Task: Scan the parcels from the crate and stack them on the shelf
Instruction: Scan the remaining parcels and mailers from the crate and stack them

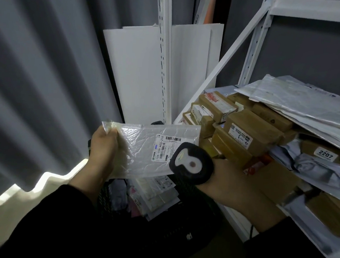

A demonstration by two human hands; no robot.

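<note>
Left hand [102, 148] pinched shut in a grip; right hand [228, 182] fisted.
</note>
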